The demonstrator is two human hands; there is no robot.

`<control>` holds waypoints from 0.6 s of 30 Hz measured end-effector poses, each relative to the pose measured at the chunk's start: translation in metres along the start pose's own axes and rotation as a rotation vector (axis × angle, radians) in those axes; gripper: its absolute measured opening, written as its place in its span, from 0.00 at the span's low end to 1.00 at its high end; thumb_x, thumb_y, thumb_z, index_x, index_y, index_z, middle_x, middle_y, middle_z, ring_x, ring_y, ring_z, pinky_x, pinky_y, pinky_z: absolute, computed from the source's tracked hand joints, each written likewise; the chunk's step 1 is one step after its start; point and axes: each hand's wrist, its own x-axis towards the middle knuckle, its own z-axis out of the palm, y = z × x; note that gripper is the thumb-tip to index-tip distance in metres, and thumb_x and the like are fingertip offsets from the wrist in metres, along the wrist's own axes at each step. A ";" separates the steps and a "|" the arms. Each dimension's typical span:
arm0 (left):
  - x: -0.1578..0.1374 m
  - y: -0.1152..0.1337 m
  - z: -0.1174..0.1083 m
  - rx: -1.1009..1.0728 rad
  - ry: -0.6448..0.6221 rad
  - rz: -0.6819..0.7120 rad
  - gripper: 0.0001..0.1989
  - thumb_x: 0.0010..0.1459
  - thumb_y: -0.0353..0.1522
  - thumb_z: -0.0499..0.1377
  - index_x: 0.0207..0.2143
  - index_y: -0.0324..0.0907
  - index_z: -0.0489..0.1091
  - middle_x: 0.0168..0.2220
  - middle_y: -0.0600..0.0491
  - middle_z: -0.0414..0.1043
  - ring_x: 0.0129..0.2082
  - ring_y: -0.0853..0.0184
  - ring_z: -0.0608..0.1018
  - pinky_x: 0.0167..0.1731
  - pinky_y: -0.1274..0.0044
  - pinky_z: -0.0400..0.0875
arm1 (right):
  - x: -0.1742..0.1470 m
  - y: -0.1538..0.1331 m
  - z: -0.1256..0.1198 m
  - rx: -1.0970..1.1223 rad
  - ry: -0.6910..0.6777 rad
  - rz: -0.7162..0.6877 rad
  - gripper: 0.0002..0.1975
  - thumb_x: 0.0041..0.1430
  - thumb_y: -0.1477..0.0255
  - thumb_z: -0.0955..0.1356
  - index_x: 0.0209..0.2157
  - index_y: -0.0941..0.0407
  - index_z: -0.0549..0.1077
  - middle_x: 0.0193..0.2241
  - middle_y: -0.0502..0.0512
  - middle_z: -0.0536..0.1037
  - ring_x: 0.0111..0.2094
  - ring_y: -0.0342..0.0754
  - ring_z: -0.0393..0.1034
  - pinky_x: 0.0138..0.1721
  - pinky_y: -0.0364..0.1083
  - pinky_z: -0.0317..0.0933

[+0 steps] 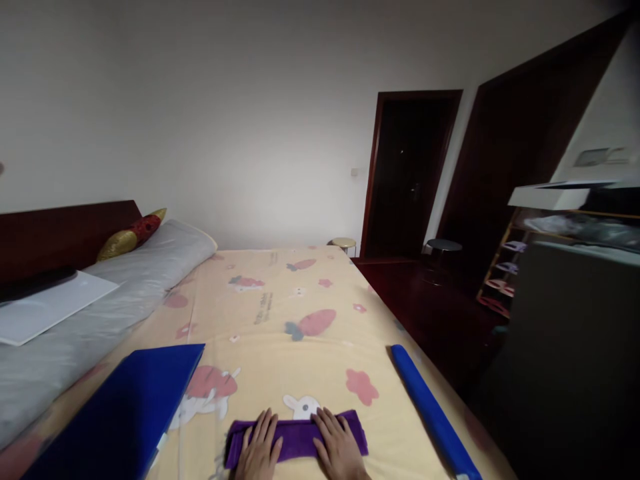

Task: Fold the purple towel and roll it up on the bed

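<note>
A folded purple cloth (295,439) lies flat on the bed near its front edge. My left hand (260,448) rests palm down on the cloth's left part, fingers spread. My right hand (337,448) lies flat on its right part, fingers pointing away from me. Neither hand grips anything. The cloth sits on a yellow bedsheet (280,313) printed with carrots and rabbits.
A blue folder (125,413) lies on the bed to the left. A blue rolled tube (433,413) lies along the bed's right edge. A white board (47,307) rests on grey pillows at the left, by the headboard. Dark doors, stools and a shelf stand to the right.
</note>
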 end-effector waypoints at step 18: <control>-0.008 -0.037 -0.005 0.272 0.331 0.293 0.32 0.62 0.39 0.46 0.66 0.51 0.36 0.64 0.57 0.60 0.60 0.67 0.69 0.53 0.71 0.66 | -0.006 0.029 -0.010 0.023 -0.027 0.202 0.26 0.65 0.56 0.55 0.63 0.45 0.54 0.64 0.52 0.57 0.64 0.54 0.54 0.61 0.60 0.56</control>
